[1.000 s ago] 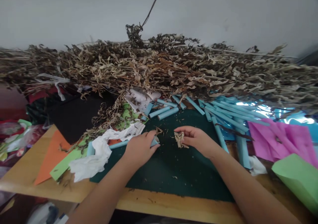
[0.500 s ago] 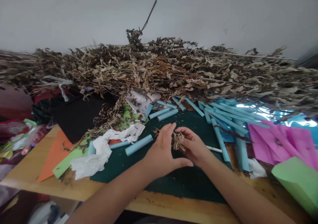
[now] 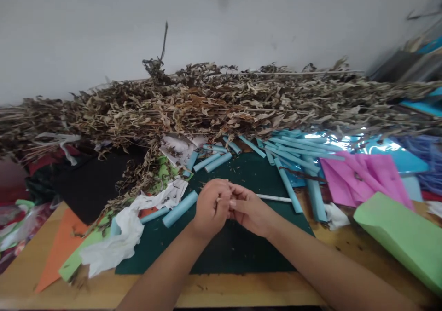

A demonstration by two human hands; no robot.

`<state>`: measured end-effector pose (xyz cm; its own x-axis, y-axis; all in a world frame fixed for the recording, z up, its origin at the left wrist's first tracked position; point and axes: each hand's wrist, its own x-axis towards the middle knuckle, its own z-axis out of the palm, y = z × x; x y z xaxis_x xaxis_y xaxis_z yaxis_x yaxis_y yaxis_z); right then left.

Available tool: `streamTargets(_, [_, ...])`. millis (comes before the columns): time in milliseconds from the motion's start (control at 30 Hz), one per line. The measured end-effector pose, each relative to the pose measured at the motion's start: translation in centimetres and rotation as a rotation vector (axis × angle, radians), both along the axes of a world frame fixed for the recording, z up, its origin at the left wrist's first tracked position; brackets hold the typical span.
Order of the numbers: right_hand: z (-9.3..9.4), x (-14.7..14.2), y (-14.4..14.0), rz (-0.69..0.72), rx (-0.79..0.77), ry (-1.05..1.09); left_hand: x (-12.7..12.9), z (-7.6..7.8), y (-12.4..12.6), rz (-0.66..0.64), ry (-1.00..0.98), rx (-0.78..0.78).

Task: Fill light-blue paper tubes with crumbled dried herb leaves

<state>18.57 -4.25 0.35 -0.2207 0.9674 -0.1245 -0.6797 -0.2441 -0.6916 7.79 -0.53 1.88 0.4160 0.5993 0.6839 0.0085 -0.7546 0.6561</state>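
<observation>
My left hand [image 3: 213,209] is curled closed over the dark green sheet [image 3: 252,256]. My right hand [image 3: 249,210] meets it, thumb and fingers pinched together at the left hand's fingers. The clump of dried leaves between them is almost wholly hidden by the fingers. Just left of my left hand lies a thick light-blue paper roll [image 3: 180,209]. A thin white stick [image 3: 276,198] rests on the sheet beyond my right hand, close to another blue roll [image 3: 288,187].
A long heap of dried leafy stems [image 3: 207,104] lies along the wall. Several blue rolls [image 3: 297,147] are piled at right, near pink paper [image 3: 366,177] and folded green paper [image 3: 400,237]. Crumpled white tissue [image 3: 113,242], orange paper [image 3: 62,246] and black material [image 3: 96,182] lie left on the wooden table [image 3: 241,290].
My left hand, open with fingers extended before, has curled closed and now touches my right hand. The leaf clump seen in my right fingers is now covered. The view has turned to the right.
</observation>
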Motion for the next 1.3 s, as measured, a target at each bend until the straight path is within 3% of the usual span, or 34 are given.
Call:
streamTargets(167, [-0.5, 0.8, 0.7, -0.074, 0.034, -0.106, 0.0, 0.2, 0.4, 0.101, -0.126, -0.31])
streamTargets(400, [-0.2, 1.6, 0.5, -0.292, 0.225, -0.432, 0.9, 1.2, 0.0, -0.107, -0.468, -1.155])
streamTargets(567, [0.1, 1.7, 0.2, -0.294, 0.718, -0.952, 0.5, 1.0, -0.3, -0.283, -0.598, -1.507])
streamTargets(633, [-0.1, 1.7, 0.1, -0.262, 0.818, -1.111, 0.4, 0.7, -0.3, -0.257, -0.647, -1.541])
streamTargets(767, [-0.2, 1.5, 0.1, -0.232, 0.835, -1.305, 0.5, 0.1, -0.4, -0.202, -0.645, -1.544])
streamTargets(933, [-0.3, 1.1, 0.0, -0.382, 0.982, -1.481, 0.8, -0.5, -0.8, -0.167, -0.631, -1.528])
streamTargets(1067, [-0.8, 1.0, 0.0, -0.474, 1.048, -1.552, 1.1, -0.8, -1.1, -0.118, -0.612, -1.443])
streamTargets(1300, [-0.9, 0.8, -0.3, -0.527, 1.017, -1.561, 1.3, -1.1, -1.8, -0.059, -0.675, -1.392])
